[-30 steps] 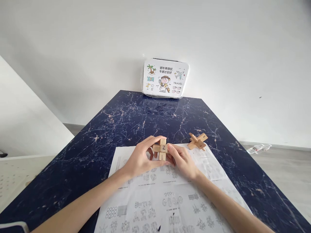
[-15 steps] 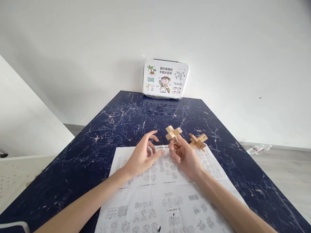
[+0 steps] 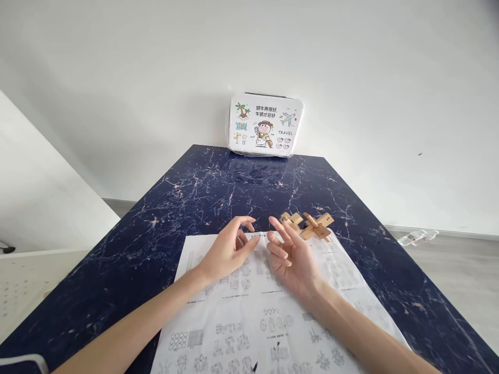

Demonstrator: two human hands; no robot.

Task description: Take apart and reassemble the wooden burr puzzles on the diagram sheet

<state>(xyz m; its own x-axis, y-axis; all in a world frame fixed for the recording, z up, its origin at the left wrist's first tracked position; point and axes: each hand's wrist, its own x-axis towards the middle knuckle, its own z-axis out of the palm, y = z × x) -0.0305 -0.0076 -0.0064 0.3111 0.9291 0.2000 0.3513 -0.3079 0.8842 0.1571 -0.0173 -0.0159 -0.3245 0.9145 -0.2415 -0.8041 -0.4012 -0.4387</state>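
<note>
My left hand (image 3: 230, 246) hovers above the top edge of the printed sheet (image 3: 234, 296), its fingers curved and apart with nothing in them. To its right, my right hand (image 3: 292, 257) is turned palm inward with the fingers spread and empty. Just beyond those fingers sits a small wooden interlocking puzzle (image 3: 297, 218), partly hidden by them. Beside it on the right lies another wooden puzzle of crossed numbered bars (image 3: 323, 221), near the sheet's top right corner.
The sheet of line drawings lies on a dark blue marbled table (image 3: 187, 197). A white cartoon-printed case (image 3: 266, 124) in clear wrap leans on the wall at the far end. A clear plastic wrapper (image 3: 417, 238) lies on the floor at right.
My right hand has let go of the wooden puzzle, which is now down beside the other one. The right fingers have spread. My left hand has barely moved.
</note>
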